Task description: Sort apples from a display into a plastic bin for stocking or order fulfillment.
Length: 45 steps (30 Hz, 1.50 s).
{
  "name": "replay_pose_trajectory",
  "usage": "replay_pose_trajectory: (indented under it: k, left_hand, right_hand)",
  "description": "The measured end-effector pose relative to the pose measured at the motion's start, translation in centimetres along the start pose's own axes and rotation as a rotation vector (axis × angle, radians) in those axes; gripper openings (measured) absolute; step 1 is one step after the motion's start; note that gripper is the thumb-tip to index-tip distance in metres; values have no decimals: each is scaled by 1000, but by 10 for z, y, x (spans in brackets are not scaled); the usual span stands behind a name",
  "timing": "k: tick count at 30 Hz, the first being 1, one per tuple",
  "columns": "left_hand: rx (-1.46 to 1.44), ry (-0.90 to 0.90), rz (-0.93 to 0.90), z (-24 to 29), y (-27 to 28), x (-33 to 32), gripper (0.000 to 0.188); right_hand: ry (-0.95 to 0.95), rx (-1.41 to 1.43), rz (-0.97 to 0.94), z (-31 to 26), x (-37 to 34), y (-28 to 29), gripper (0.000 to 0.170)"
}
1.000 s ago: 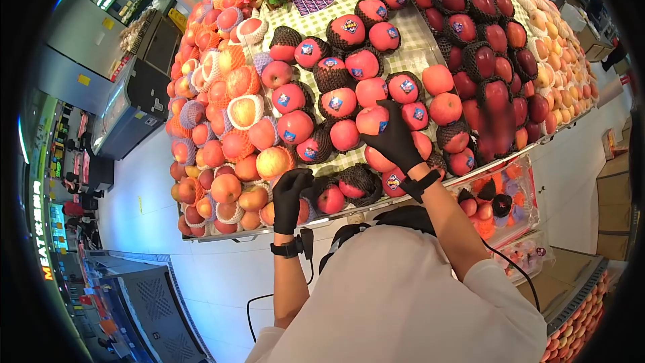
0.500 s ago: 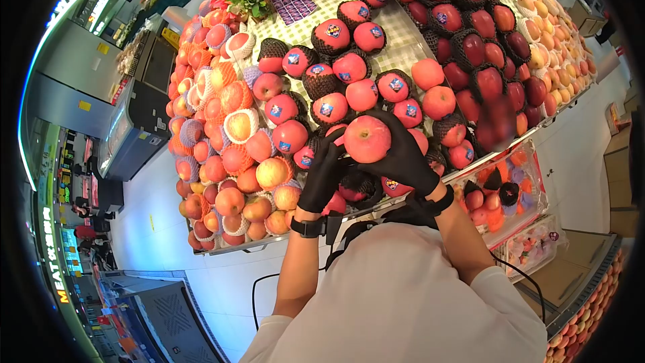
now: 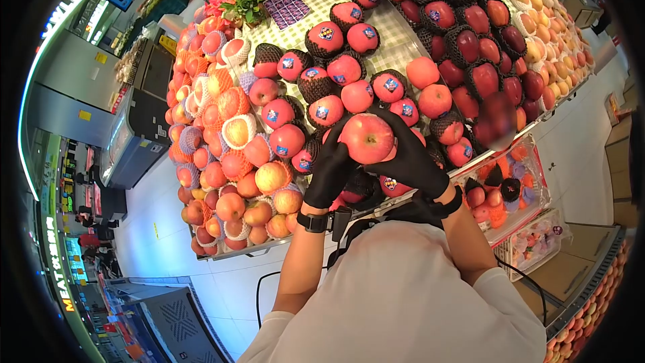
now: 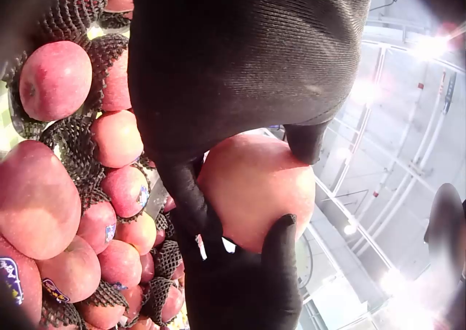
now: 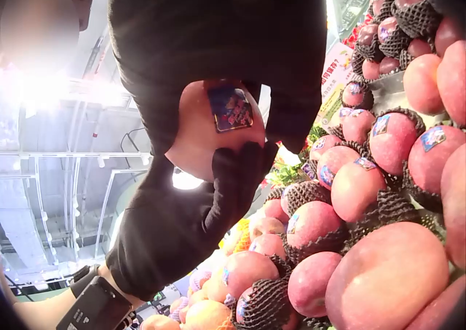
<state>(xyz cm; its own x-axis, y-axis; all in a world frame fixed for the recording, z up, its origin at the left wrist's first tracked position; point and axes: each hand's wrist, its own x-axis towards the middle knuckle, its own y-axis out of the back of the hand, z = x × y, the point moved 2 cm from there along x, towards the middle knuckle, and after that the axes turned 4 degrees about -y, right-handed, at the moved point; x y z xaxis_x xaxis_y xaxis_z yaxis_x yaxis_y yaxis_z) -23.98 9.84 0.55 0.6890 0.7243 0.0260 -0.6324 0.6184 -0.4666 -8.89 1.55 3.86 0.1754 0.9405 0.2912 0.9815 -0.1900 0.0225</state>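
A large red apple (image 3: 367, 139) is held up between both black-gloved hands, over the near part of the display, its stem hollow facing the head camera. My left hand (image 3: 330, 169) grips its left side; my right hand (image 3: 414, 163) grips its right side. From the left wrist, fingers of both hands curl about the apple (image 4: 255, 188). A dark blue sticker (image 5: 231, 110) shows on the apple's skin in the right wrist view. Below and beyond the hands lie stickered apples (image 3: 326, 110), several in black foam nets.
Apples in orange and white nets (image 3: 235, 97) heap up on the left. Dark red apples (image 3: 470, 47) fill the back right, with paler fruit (image 3: 547, 54) beyond. A checkered cloth (image 3: 396, 44) covers the stand. A clear-wrapped tray (image 3: 531, 210) sits below its right front edge.
My right hand has brought the apple from the rows toward the body, and my left hand has come over to grip it. Over the last half second the apple has turned slightly between them.
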Motion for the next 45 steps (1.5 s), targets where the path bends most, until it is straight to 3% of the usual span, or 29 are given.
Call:
replay_pose_trajectory:
  k: [2,4,8,10,12,15,18,21,27,30,33,36,39,44,45]
  left_hand:
    - [366,-107,-36,6,-4,-2,55]
    - [549,-199,-18,12,-11,-3,53]
    - [575,-282,32,20,-17,-6,50]
    - [405,-233,18,19,-14,-7,48]
    - [41,-132,10,16,-10,-8,49]
    - [0,-150,-76,21,-11,-10,70]
    - [123,-139,-56,22,-6,-10,71]
    - [224,-188,-6,14,-1,-10,59]
    - [305,-214,-2,29,-10,-14,66]
    - [152,-131,-29,28,-2,-12,84]
    - [288,-168,23,28,-5,-14,83]
    - [241,-164,16,26,-4,-15,82]
    - [303,-217,7,28,-7,-15,67]
    - [77,-71,75,24,-4,-11,57]
    - [162,-79,60,21,-3,-12,57]
  right_hand:
    - [11,-24,-19,-3,1,1,72]
    - [13,-27,-27,-6,2,0,71]
    - [-24,15,-38,-16,5,-1,68]
    - [-21,24,-45,-20,6,-2,67]
    - [-33,55,-68,-23,7,-4,68]
    - [-48,61,-82,-19,6,-6,72]
    - [-33,10,-63,-11,3,-7,77]
    - [-34,26,-80,-15,3,-8,80]
    - [-2,-1,-115,-13,0,-8,79]
    - [-21,33,-129,-12,-1,-8,79]
    - [-28,58,-135,-13,-1,-9,79]
    - [-28,60,-135,-13,-2,-8,79]
    - [-55,93,-93,-9,-4,-10,79]
    - [-31,61,-51,-10,-3,-7,81]
    - [-25,98,-65,-8,-1,-9,82]
